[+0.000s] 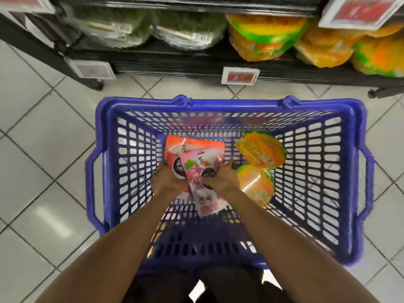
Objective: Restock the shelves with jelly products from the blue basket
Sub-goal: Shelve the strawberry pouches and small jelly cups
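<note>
Head-cam view, straight down into a blue basket (pixel 218 104) standing on a tiled floor (pixel 43 171), just in front of a black bottom shelf (pixel 175 64). Both bare forearms reach in from the near edge.

The left hand (pixel 168 180) curls round the lower end of a red-orange pouch (pixel 175 147). The right hand (pixel 220 178) grips a pink pouch (pixel 194 169) lying across the red-orange one, thumb on top, fingers over its far edge. The hands sit close together w/ the pink pouch btw them, prob. to gather both pouches as one bundle so a single reach to the shelf moves more stock. Some blur, so exact finger placement is unclear.

Also in the basket, right of the hands: two yellow-orange jelly tubs (pixel 261 152), one behind the other, tipped on their sides and loose. The nearer tub is just beside the right hand.

On the shelf, right side: matching shelf tubs (pixel 266 36) packed close, likely where the basket's tubs belong. Left of them are clear packs of greens (pixel 113 27). A price tag (pixel 240 75) clips to the shelf edge, text unreadable.

Judgement: restock is partway at most, approx four items are left in the basket, and no slot for pouches like these is in view.
</note>
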`<state>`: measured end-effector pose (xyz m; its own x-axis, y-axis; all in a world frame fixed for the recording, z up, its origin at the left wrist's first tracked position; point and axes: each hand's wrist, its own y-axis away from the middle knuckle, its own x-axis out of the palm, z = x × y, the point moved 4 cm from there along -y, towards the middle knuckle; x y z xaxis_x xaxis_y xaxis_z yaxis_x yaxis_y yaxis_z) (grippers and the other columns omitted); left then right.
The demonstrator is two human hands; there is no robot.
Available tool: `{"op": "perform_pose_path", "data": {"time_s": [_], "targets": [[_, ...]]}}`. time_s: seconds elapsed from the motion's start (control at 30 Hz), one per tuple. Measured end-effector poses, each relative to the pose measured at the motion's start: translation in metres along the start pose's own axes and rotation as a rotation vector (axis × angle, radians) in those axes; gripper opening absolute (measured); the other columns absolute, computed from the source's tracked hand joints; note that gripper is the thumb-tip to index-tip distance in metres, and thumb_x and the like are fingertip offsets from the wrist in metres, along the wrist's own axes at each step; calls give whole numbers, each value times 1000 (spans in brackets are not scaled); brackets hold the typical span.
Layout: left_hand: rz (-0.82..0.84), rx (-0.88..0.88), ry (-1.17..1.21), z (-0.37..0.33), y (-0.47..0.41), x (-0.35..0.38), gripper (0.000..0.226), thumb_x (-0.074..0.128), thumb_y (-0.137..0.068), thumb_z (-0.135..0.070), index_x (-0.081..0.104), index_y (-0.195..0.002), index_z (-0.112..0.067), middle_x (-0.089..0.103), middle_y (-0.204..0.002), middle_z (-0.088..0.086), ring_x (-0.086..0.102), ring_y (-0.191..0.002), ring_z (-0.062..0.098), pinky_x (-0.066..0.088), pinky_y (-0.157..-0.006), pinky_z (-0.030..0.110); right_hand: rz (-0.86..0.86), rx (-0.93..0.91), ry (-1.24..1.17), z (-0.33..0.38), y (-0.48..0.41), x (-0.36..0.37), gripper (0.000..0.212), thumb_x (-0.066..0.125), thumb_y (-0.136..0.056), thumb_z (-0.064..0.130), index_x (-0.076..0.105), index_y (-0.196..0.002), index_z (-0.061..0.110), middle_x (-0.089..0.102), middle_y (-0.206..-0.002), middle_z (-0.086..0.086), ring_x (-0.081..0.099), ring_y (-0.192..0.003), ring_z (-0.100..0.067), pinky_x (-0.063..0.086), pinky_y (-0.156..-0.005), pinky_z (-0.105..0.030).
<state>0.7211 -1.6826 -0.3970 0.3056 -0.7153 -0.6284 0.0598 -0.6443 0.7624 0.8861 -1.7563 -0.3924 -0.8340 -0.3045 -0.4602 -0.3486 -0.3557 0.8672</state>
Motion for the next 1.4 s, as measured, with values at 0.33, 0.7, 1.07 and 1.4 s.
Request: {"op": "perform_pose_path", "data": {"time_s": [0.33,0.7,1.07,1.4], "targets": [[361,-33,370,-4,32,10,109,72,-35,-54,54,-132,-10,61,-133,13,56,-124,30,45,-105,38,34,-88,-40,0,8,-17,47,36,-106,34,64,-104,-4,68,-100,-23,65,-96,-35,39,-68,-30],[306,-211,633,-18,43,9,37,90,-59,-7,69,-88,-11,74,-98,9,70,-83,19,58,-80,32,-195,78,-354,-11,17,-24,30,45,-102,18,58,-126,8,66,-122,-17,62,-111,-34,42,-75,-29],[566,-180,931,-28,123,-97,16,73,-82,-9,67,-96,-13,75,-83,4,72,-74,16,60,-65,31,54,78,-1035,13,116,-56,56,54,-91,57,64,-123,13,71,-115,-8,65,-110,-26,48,-102,-43],[327,150,1109,-68,244,-236,27,79,-66,-8,74,-92,-15,77,-79,-1,73,-70,13,59,-63,31,58,-61,-1383,32,274,-177,62,77,-70,31,62,-124,4,69,-111,-12,64,-108,-30,51,-97,-47]]}}
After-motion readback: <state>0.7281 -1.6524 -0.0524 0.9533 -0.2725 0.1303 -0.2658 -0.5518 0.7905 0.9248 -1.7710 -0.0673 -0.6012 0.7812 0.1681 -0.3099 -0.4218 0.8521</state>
